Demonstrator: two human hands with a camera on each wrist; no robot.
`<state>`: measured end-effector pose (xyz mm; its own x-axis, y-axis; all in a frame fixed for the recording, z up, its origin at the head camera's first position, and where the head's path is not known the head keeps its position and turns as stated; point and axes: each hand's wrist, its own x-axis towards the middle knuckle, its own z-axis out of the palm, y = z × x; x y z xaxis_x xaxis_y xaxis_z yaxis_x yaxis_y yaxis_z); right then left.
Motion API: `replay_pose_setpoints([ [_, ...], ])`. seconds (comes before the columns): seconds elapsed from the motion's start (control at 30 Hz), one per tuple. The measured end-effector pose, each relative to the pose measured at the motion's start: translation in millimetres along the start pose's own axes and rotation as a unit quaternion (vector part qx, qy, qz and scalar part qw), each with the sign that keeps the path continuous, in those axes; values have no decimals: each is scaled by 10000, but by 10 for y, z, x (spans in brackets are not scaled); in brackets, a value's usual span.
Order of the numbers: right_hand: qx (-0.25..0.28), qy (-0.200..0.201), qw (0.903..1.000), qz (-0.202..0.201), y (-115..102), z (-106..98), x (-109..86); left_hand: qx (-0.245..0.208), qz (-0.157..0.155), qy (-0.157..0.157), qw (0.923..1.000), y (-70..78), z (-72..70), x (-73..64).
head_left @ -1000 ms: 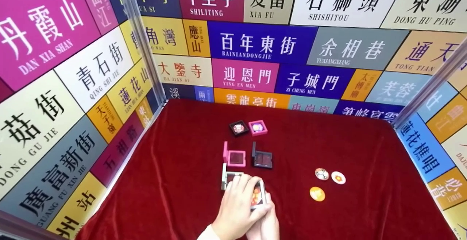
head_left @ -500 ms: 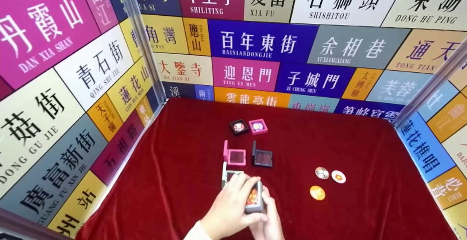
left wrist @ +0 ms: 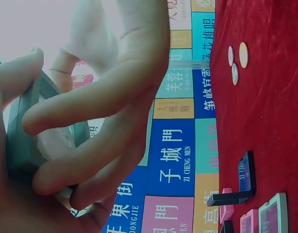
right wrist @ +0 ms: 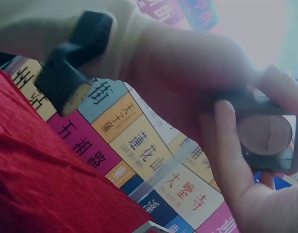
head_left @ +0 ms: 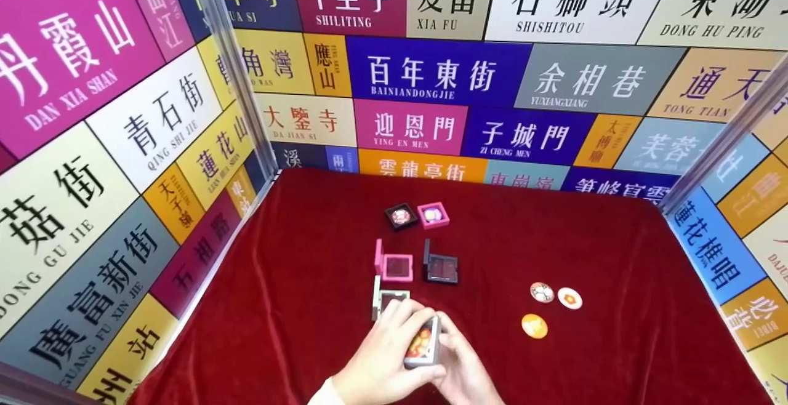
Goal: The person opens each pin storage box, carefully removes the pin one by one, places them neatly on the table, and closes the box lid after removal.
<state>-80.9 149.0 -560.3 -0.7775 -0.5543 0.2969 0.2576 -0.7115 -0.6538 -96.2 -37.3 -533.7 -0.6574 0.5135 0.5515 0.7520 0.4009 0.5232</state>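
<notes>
Both hands hold a small grey square display case (head_left: 426, 346) above the cloth, low in the middle of the head view. A round badge with an orange and red picture shows inside it; its plain pale back (right wrist: 265, 134) shows in the right wrist view. The left hand (head_left: 385, 349) wraps over the case from the left, its thumb along the near edge. From the right, the right hand (head_left: 465, 359) grips the case's side with curled fingers. Just beyond the left fingers stands an open pale green case (head_left: 377, 297), partly hidden by them.
On the red cloth (head_left: 308, 331), a pink open case (head_left: 397, 266) and a black open case (head_left: 442, 268) stand farther back. Behind them lie a black frame (head_left: 401, 215) and a pink frame (head_left: 434, 214) with badges. Loose badges (head_left: 534, 325) lie right. Printed panels (head_left: 437, 76) enclose the cloth.
The held case has shifted slightly left and nearer to me and tilted, showing its thick grey near side. Both hands have moved with it, the right one a little farther right. The other things have stayed put.
</notes>
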Motion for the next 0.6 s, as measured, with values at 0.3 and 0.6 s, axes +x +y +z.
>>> replay_pose_setpoints([
  [0.3,-72,-131,9999,-78,26,-26,-41,114,270,108,9995,17,29,-43],
  [0.6,-21,-15,10000,76,-32,-31,-25,-83,39,195,9998,16,-2,1],
])
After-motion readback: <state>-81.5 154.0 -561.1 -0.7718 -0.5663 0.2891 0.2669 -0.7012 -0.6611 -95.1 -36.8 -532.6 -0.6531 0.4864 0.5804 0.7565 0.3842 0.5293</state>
